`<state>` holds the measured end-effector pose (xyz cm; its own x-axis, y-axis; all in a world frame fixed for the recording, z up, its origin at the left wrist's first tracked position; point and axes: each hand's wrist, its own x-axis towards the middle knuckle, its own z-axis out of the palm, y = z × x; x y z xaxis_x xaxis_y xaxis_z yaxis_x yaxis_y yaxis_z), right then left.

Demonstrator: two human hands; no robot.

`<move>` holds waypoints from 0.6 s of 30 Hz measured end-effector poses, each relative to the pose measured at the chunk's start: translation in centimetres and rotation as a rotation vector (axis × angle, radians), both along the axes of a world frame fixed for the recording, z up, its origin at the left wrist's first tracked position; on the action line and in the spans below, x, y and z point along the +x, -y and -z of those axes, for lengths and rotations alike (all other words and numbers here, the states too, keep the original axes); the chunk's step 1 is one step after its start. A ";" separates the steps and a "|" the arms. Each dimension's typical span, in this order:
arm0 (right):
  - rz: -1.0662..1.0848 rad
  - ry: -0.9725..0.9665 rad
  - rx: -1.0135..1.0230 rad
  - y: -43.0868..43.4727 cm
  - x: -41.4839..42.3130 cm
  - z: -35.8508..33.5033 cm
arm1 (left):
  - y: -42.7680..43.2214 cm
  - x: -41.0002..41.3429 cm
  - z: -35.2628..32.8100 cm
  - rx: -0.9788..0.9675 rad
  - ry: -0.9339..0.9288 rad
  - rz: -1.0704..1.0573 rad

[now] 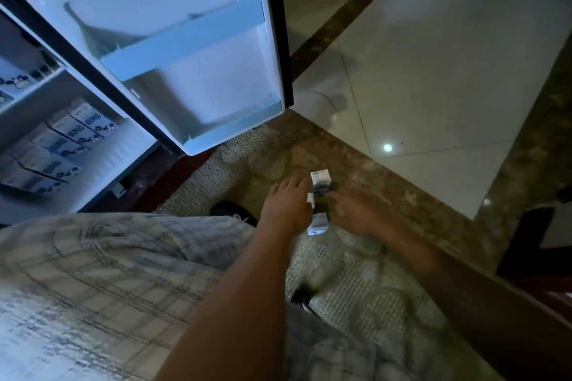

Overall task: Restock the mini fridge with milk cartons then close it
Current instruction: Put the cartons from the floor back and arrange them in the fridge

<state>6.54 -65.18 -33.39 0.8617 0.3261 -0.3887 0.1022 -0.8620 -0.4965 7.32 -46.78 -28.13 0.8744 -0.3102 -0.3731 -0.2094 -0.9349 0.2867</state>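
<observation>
Patterned woven rug (pixel 356 288) over brown marbled floor strip (pixel 334 145). Glossy white tiles (pixel 448 56) beyond, lamp glare (pixel 387 147) on one. Dark shoe (pixel 229 210) beside plaid cloth (pixel 108 272).

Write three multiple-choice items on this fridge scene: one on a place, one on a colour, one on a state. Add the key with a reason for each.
1. The long row of cartons lies:
A) on top of the fridge
B) on the lower shelf inside
C) on the white tiles

2. The carton between the left hand and the right hand is mostly:
A) red
B) black
C) white

3. The fridge door is:
A) shut
B) open wide
C) taken off

Key:
1 B, the row lies side by side on the lower shelf inside.
2 C, the carton's faces are white with a little bluish print.
3 B, the fridge door is swung out with its inner side facing the camera.
</observation>
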 end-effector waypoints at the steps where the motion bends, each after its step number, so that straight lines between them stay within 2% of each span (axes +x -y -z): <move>1: -0.007 -0.010 -0.003 -0.2 -0.6 0.7 | -0.1 0.0 0.5 0.004 -0.013 -0.009; 9: 0.013 -0.091 -0.008 -0.8 -2.1 5.2 | -0.4 -0.1 2.6 0.005 -0.087 -0.028; 15: 0.000 0.018 -0.072 -1.4 -1.2 7.3 | -0.2 -0.1 2.8 0.060 -0.159 -0.037; 18: 0.015 0.042 -0.025 -1.0 -1.1 7.9 | -0.3 -0.2 2.9 0.080 -0.190 -0.043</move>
<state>5.47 -64.17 -41.29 0.8823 0.3033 -0.3600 0.1091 -0.8757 -0.4704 7.11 -46.52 -31.06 0.7976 -0.2368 -0.5548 -0.1175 -0.9631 0.2421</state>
